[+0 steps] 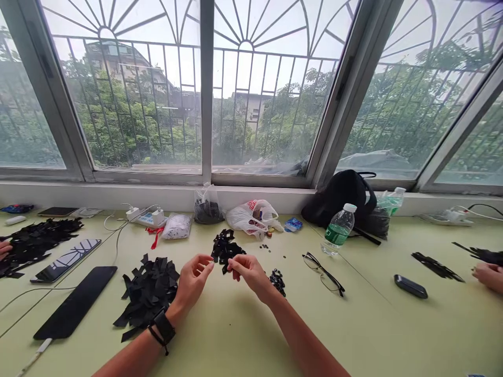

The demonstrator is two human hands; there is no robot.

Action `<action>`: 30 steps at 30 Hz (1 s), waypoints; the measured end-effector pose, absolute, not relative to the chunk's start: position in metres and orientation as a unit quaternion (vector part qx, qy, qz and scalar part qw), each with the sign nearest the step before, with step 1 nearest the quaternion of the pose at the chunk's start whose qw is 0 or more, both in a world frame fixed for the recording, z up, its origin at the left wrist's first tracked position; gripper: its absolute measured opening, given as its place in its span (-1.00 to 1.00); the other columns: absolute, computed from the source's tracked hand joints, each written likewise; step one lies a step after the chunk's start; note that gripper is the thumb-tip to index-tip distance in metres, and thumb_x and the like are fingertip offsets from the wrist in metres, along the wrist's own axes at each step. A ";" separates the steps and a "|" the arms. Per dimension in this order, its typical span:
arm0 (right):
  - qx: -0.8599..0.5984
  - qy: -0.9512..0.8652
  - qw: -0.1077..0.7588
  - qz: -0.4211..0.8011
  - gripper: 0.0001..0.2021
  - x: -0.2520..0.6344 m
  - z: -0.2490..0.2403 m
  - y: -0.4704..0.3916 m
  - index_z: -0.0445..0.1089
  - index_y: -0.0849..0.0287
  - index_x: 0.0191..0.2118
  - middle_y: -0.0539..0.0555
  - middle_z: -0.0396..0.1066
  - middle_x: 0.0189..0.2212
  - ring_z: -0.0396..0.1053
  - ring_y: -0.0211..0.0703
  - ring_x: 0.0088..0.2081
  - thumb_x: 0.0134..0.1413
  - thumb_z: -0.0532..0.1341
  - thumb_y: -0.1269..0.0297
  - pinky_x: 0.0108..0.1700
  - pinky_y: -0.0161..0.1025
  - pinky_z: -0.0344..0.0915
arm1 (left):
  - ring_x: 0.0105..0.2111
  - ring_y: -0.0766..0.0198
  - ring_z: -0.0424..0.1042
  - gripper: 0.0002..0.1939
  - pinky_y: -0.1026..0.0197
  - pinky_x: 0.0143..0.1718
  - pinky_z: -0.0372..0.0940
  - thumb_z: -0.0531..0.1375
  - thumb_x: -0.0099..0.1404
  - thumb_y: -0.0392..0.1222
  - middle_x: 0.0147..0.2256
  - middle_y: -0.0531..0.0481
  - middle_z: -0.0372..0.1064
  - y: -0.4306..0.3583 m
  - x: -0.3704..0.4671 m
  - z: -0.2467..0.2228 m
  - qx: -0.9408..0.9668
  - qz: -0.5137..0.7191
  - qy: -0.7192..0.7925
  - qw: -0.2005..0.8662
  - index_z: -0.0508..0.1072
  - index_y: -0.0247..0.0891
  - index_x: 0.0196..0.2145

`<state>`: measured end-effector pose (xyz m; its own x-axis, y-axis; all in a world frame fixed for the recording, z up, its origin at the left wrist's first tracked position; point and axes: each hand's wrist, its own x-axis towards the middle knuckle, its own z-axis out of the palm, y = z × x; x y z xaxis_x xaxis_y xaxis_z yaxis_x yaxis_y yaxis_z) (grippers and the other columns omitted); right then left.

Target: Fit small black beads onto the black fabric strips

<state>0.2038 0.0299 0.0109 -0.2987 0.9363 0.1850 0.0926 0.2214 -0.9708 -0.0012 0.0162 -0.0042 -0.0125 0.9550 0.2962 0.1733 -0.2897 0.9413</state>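
Observation:
My left hand (193, 280), with a black watch on its wrist, is closed in a pinch just in front of a small heap of black pieces (225, 246). Close beside it on the right, my right hand (251, 273) has its thumb and fingers pressed together at the near edge of that heap. What either pinch holds is too small to make out. A larger pile of black fabric strips (151, 288) lies left of my left hand. Small dark rings (277, 281) are clustered right of my right wrist.
Phones (76, 301) and cables lie at the left. Glasses (324, 275), a bottle (340, 228), a black bag (338, 199) and a black case (411, 286) are at the right. Plastic bags (253, 215) stand by the window. Other people's hands (488, 274) show at both edges.

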 end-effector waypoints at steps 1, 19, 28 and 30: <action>-0.409 -0.641 0.463 0.456 -0.59 0.204 0.010 0.031 0.51 0.22 -0.27 0.07 0.47 -0.43 0.38 -0.22 -0.48 0.18 0.23 -0.09 -0.46 -0.32 0.29 | -0.48 0.29 0.32 -0.70 0.29 -0.46 0.23 0.24 0.29 0.05 -0.39 0.03 0.39 0.016 -0.001 -0.004 0.597 0.536 0.474 0.362 0.50 -0.24 -0.18; -0.466 -0.728 0.423 0.272 -0.68 0.203 -0.001 0.033 0.44 0.19 -0.38 0.00 0.36 -0.53 0.22 -0.25 -0.49 0.26 0.14 0.07 -0.46 -0.33 0.08 | -0.35 0.18 0.45 -0.80 0.21 -0.36 0.21 0.06 0.38 -0.24 -0.30 0.02 0.47 0.010 -0.015 0.016 0.774 0.341 0.532 0.035 0.46 -0.14 -0.13; -0.459 -0.740 0.412 0.270 -0.65 0.203 -0.003 0.031 0.35 0.19 -0.47 -0.05 0.23 -0.59 0.10 -0.28 -0.52 0.26 0.13 0.07 -0.47 -0.33 0.00 | -0.06 -0.18 0.30 -0.48 -0.05 -0.23 0.29 0.03 0.21 -0.48 0.01 -0.38 0.33 0.040 -0.072 0.011 0.649 0.186 0.709 -0.204 0.35 -0.38 0.13; -0.457 -0.741 0.410 0.273 -0.66 0.203 -0.004 0.031 0.35 0.18 -0.46 -0.05 0.22 -0.59 0.09 -0.28 -0.52 0.26 0.13 0.07 -0.47 -0.33 0.00 | -0.06 -0.17 0.30 -0.43 0.01 -0.28 0.32 0.03 0.18 -0.51 0.04 -0.38 0.29 0.046 -0.081 0.006 0.649 0.179 0.714 -0.191 0.33 -0.38 0.15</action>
<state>0.2033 0.0310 -0.0040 -0.2458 0.9006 0.3584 0.4525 0.4337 -0.7792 -0.0809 0.0458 0.0057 -0.0842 0.8588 0.5053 0.9956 0.0934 0.0071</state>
